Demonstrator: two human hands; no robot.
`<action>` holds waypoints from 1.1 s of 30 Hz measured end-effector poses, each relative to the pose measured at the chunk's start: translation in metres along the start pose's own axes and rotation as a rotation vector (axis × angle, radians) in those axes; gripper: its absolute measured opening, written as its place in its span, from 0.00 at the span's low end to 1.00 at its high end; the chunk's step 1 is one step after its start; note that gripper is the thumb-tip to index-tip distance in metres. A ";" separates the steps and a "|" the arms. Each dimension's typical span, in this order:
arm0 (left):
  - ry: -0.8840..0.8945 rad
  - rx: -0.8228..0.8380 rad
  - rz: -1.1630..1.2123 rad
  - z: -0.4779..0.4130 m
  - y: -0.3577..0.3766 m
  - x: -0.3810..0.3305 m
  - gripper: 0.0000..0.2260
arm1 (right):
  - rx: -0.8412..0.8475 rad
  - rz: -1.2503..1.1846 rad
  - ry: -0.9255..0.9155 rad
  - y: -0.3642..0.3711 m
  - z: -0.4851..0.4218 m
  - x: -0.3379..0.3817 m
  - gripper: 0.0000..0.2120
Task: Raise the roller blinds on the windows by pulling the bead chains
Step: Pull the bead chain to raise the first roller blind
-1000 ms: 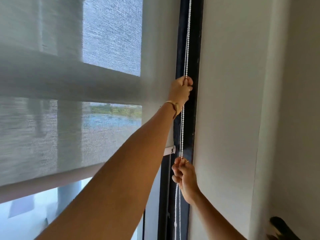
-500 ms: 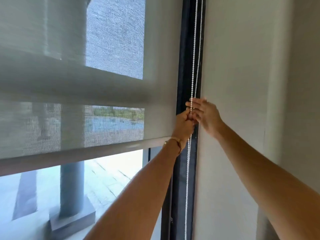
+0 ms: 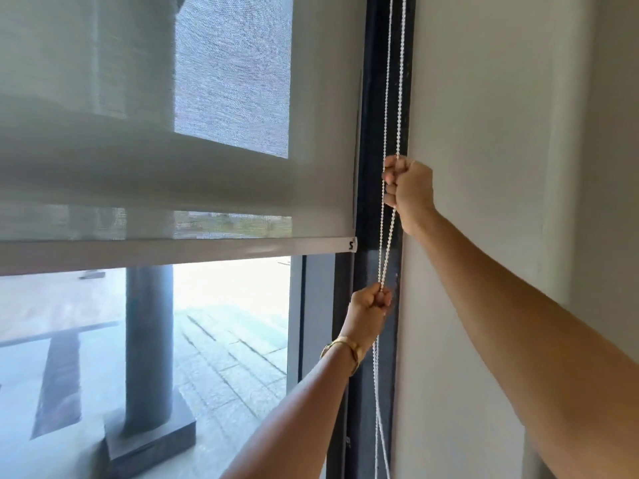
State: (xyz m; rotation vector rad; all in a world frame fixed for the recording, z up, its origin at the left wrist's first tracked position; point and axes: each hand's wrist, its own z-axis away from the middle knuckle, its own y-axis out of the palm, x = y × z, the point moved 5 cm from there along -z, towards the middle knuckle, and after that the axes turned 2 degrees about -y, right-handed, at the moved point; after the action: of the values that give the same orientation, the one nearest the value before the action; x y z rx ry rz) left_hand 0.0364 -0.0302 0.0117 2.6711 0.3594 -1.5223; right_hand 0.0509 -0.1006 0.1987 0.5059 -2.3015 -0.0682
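Observation:
A grey mesh roller blind (image 3: 207, 188) covers the upper part of the window, its bottom bar (image 3: 173, 252) about halfway down the view. A white bead chain (image 3: 397, 81) hangs in two strands along the dark window frame (image 3: 371, 133). My right hand (image 3: 409, 190) is a fist shut on the chain, level with the blind's lower part. Lower down, my left hand (image 3: 368, 307), with a gold bracelet on its wrist, is shut on the same chain just below the bottom bar. The chain runs taut between the two hands and hangs loose below the left one.
A pale wall (image 3: 501, 167) fills the right side, right next to the chain. Through the bare glass below the blind I see a dark column (image 3: 148, 340) on a paved terrace outside.
My left hand has pulled the chain down from beside the right hand to below the bottom bar. My right hand closed on the chain higher up. The blind's bottom bar has risen.

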 end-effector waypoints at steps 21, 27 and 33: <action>-0.139 0.000 0.279 -0.046 -0.055 -0.061 0.27 | -0.054 0.043 -0.099 -0.001 0.054 -0.024 0.14; 0.049 -0.027 0.258 -0.068 -0.042 -0.151 0.27 | -0.039 -0.010 -0.073 -0.001 0.064 -0.022 0.15; 0.092 -0.021 0.292 -0.071 -0.019 -0.187 0.22 | -0.024 0.037 -0.031 -0.012 0.090 -0.044 0.14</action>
State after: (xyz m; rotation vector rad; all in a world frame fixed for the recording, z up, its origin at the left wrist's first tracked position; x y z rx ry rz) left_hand 0.0004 -0.0341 0.2089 2.6389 -0.0137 -1.3080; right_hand 0.0198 -0.1038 0.1028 0.4523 -2.3364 -0.0857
